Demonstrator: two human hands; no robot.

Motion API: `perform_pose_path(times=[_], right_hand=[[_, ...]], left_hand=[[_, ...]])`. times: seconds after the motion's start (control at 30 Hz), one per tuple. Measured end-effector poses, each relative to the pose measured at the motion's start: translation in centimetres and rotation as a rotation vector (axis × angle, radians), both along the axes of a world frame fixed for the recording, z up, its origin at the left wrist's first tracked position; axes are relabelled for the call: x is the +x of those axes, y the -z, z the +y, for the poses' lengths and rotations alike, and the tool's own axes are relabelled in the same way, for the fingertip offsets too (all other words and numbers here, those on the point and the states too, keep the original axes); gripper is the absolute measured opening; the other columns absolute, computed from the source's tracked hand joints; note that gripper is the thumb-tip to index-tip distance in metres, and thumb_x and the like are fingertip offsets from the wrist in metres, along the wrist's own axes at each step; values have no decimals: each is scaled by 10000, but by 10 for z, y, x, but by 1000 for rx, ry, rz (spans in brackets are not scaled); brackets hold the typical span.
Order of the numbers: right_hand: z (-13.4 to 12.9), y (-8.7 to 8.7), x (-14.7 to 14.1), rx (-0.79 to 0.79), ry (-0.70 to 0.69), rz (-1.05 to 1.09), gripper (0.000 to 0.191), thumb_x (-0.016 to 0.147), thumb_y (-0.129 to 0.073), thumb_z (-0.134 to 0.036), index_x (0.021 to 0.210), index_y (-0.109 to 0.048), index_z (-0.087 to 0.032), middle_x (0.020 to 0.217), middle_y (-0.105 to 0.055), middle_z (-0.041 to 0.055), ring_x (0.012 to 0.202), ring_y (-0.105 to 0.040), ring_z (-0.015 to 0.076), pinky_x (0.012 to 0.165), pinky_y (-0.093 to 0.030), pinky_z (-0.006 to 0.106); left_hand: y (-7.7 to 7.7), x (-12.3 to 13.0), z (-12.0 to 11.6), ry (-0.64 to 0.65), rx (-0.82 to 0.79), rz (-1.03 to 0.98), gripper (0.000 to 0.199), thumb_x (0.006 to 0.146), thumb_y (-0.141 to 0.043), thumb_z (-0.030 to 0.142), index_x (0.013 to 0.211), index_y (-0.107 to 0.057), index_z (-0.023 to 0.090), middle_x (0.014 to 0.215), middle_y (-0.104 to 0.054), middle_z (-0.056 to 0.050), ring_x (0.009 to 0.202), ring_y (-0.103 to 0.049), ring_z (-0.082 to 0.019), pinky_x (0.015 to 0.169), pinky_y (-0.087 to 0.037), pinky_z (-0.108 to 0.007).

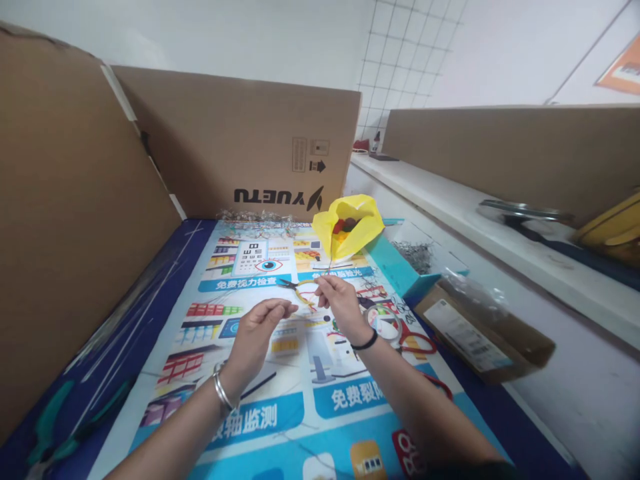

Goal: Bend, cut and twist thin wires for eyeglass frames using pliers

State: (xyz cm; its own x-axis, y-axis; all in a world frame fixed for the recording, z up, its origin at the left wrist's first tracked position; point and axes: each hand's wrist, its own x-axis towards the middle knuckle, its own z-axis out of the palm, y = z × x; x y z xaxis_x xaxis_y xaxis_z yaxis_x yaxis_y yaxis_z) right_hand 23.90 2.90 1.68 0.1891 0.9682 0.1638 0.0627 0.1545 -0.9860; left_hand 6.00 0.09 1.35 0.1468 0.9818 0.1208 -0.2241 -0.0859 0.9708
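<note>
My left hand (pixel 260 333), a silver bangle on its wrist, is held over the middle of the printed sheet (pixel 293 393), thumb and fingertips pinched together. What sits in that pinch is too small to make out. To its right, my right hand (pixel 343 303), with a black band on the wrist, pinches a thin dark wire (pixel 329 262) that sticks up from the fingers. Just beyond the hands lie yellow-handled pliers (pixel 300 288) on the sheet, their dark jaws pointing left.
Behind my right hand is a yellow bag (pixel 324 225) with coloured pieces. A teal box (pixel 400 270) of wire bits and a cardboard box (pixel 470 333) line the right. Red-handled scissors (pixel 417 342) lie by my right forearm, green-handled pliers (pixel 55 427) front left. Cardboard panels (pixel 225 140) stand behind.
</note>
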Motion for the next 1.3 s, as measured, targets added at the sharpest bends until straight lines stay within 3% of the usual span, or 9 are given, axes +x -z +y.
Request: perform_pose_path(times=[0.1,0.2,0.33,0.5,0.7,0.9,1.1,1.2,1.3], right_hand=[[-21,-4,21,-4,-10,-69,265,785,-555,-424,868,-571,-173,620,-578,-24,438,-494,79,416,-356,200],[-44,-4,46,-53,7,-113,218,782,-568,-398,825,-526,-189,604,-566,-32,449,-490,87,423,-363,204],[-70,4,76,-45,52,-364,178,799,-558,-354,730,-550,-191,626,-548,-4,541,-480,109,501,-389,230],[-89,10,111,-33,91,-637,135,823,-530,-309,823,-599,-194,763,-626,26,667,-548,143,637,-430,258],[-92,14,147,-96,5,-945,183,849,-488,-219,878,-668,-206,901,-673,52,864,-586,177,788,-415,264],[-88,17,164,-223,-118,-954,210,827,-514,-212,964,-673,-218,969,-679,50,884,-603,182,800,-417,266],[-91,21,159,-245,-205,-660,114,807,-559,-243,879,-638,-203,772,-650,-4,700,-576,129,654,-412,217],[-94,20,156,-253,-247,-439,101,790,-592,-282,799,-600,-182,688,-589,-21,624,-518,107,586,-393,206],[-95,15,155,-276,-316,-160,163,790,-596,-323,748,-562,-169,625,-514,-36,539,-442,80,506,-349,195]], left_hand=[[-7,10,-23,122,124,256,151,817,-576,292,856,-687,197,917,-692,-46,900,-615,-181,856,-463,-304],[-11,26,-44,289,223,364,147,826,-563,279,834,-694,214,852,-691,-37,818,-623,-164,784,-481,-279],[-12,55,-60,465,374,406,163,859,-519,263,865,-676,220,838,-676,-43,793,-611,-146,741,-480,-258],[-12,102,-64,698,569,351,195,884,-459,221,931,-647,202,904,-669,-66,893,-589,-163,822,-462,-291],[-9,156,-68,708,288,263,205,857,-525,331,991,-640,226,952,-662,-55,883,-599,-164,815,-465,-291],[7,170,-66,854,225,254,369,842,-547,347,1204,-541,279,1087,-618,-67,972,-578,-185,830,-473,-305],[22,164,-64,778,274,284,277,865,-515,276,1131,-591,295,1045,-621,-53,978,-558,-179,889,-447,-315],[22,161,-62,607,202,305,161,863,-515,271,979,-627,266,931,-626,-38,889,-570,-165,821,-462,-285],[19,161,-53,370,15,230,96,828,-565,313,889,-575,239,806,-568,-9,734,-543,-130,682,-470,-234]])
